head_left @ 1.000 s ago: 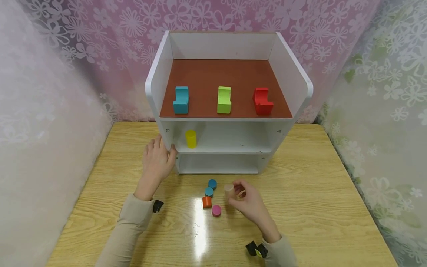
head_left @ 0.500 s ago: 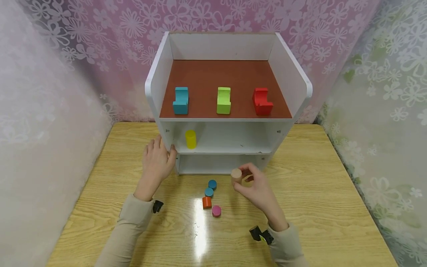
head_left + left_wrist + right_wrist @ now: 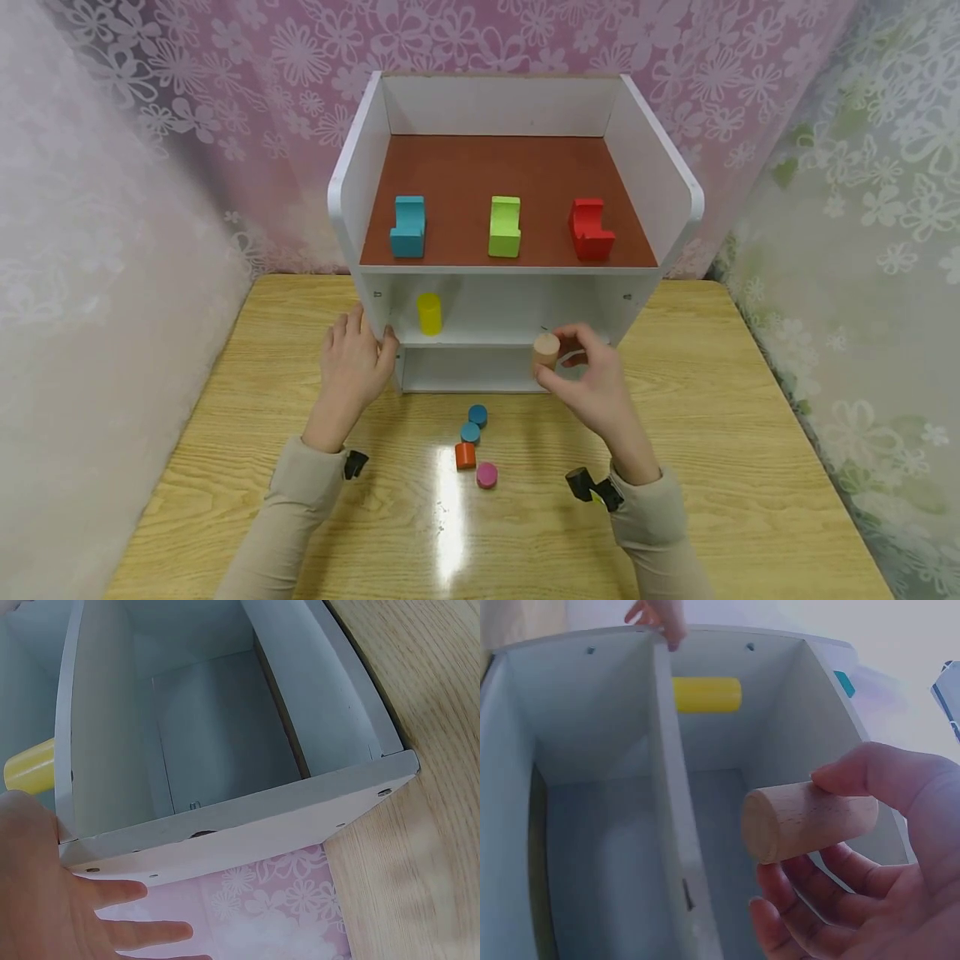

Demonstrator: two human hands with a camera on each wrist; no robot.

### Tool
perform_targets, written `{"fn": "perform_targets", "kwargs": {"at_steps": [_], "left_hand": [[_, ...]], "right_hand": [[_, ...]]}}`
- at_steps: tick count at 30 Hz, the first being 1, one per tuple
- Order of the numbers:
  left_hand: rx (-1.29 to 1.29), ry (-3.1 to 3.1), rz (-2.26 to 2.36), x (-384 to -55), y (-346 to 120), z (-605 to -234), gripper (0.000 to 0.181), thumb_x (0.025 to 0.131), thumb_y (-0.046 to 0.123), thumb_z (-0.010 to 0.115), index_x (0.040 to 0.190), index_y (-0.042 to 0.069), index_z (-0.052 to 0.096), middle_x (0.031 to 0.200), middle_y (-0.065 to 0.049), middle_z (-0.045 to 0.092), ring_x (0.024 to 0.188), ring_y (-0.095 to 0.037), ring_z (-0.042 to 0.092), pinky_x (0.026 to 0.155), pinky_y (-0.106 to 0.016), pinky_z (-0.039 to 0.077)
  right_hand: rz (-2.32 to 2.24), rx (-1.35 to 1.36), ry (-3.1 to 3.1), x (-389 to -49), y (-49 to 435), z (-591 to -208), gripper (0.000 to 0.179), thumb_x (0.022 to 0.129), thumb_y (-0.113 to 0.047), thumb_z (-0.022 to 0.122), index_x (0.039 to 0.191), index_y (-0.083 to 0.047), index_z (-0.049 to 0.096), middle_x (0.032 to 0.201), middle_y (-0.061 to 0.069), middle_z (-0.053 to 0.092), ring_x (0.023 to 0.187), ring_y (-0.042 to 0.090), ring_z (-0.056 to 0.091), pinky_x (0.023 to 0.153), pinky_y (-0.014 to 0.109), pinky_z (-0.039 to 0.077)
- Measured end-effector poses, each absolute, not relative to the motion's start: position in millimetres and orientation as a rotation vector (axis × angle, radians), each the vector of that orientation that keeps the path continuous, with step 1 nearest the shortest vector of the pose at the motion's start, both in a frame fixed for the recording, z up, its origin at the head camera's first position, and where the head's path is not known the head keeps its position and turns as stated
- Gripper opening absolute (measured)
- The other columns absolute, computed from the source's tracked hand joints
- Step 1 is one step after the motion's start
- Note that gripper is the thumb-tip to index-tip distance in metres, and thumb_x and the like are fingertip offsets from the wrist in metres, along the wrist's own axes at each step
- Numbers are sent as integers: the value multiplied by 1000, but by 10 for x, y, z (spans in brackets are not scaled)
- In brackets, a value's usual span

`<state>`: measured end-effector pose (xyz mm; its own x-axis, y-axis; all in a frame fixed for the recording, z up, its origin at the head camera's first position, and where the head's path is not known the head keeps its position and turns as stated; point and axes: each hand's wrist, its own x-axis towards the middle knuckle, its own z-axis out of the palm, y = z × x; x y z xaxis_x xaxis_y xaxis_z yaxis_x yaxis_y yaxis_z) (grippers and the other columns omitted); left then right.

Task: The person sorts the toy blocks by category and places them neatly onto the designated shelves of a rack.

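Observation:
Between thumb and fingers my right hand [image 3: 596, 387] pinches a plain wooden cylinder [image 3: 810, 819], upright in front of the shelf unit's lower openings. My left hand [image 3: 352, 358] rests against the left side panel of the white shelf unit [image 3: 247, 832], thumb at the front edge and fingers straight along the outside. A yellow cylinder [image 3: 430, 314] stands on the middle shelf at its left end. On the tabletop before the unit lie two blue discs [image 3: 470, 432], an orange-red cylinder [image 3: 465, 456] and a pink disc [image 3: 487, 475].
Three notched blocks stand along the front of the brown top shelf [image 3: 495, 167]: a blue block [image 3: 408, 227], a green block [image 3: 505, 227] and a red block [image 3: 591, 229]. The unit stands on a wooden table [image 3: 750, 467], with flowered curtains behind and at the sides.
My right hand has lifted the wooden cylinder from near the small pieces and carried it forward and to the right, up to the shelf unit. The left hand has stayed in place.

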<state>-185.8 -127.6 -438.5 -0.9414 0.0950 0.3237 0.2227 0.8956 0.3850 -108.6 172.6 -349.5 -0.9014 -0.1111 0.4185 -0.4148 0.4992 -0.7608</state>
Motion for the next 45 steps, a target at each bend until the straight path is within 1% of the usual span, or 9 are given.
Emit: {"fn": "perform_targets", "kwargs": {"at_steps": [5,8,12,15,18,23,26,33,45], "left_hand": [[-261,-2741,-592,-1865,-1270,-4385,57,97,39,30,146,9,30,141,-20,38,124,-43,38,102,-57,28],[-262,-2748,-597,-1870,-1266,-4388,58,97,39,30,146,9,28,142,-20,37,125,-43,37,103,-57,28],[-259,-2749,-609,-1875,-1264,-4393,57,97,39,31,146,9,28,142,-20,37,126,-43,36,103,-57,27],[-253,-2746,-607,-1879,-1263,-4399,57,97,39,32,145,8,30,141,-19,38,126,-43,36,103,-57,27],[-244,-2749,-607,-1883,-1259,-4404,58,97,39,31,146,8,30,141,-19,38,126,-42,36,104,-57,26],[-241,-2746,-603,-1881,-1255,-4405,58,96,39,30,145,6,30,140,-19,39,125,-43,37,103,-57,27],[-251,-2737,-601,-1878,-1259,-4398,58,96,38,31,145,7,30,140,-19,39,125,-43,37,103,-57,28],[-259,-2723,-615,-1868,-1272,-4383,56,97,38,33,144,7,32,139,-21,40,124,-45,38,102,-57,28],[-256,-2712,-622,-1868,-1279,-4391,54,97,38,34,142,8,34,139,-19,41,123,-44,39,101,-57,30]], "right_hand": [[1349,426,-2384,-1197,1746,-3432,33,73,6,72,102,7,57,95,17,61,82,30,56,71,31,46],[1349,391,-2360,-1303,1767,-3462,34,73,5,73,103,8,58,95,18,61,83,30,57,72,32,47],[1384,353,-2323,-1523,1844,-3631,35,72,1,75,104,4,60,96,16,62,86,26,58,76,41,48],[1386,330,-2323,-1674,1906,-3761,36,72,-3,76,105,-1,62,98,12,63,87,23,59,79,44,47],[1363,310,-2347,-1754,1932,-3814,36,73,-8,76,106,-4,62,99,8,63,89,21,59,82,41,47],[1370,273,-2375,-1799,1949,-3860,38,73,-13,76,107,-6,61,102,8,63,93,23,58,84,44,46],[1375,255,-2387,-1808,1955,-3885,39,73,-14,76,108,-6,61,102,9,63,94,24,58,84,45,46],[1416,240,-2405,-1797,1957,-3894,38,75,-14,74,110,-7,60,106,8,62,95,24,59,85,44,46],[1356,216,-2454,-1831,1956,-3927,38,75,-16,74,110,-9,60,102,8,63,92,23,58,78,40,46]]}}
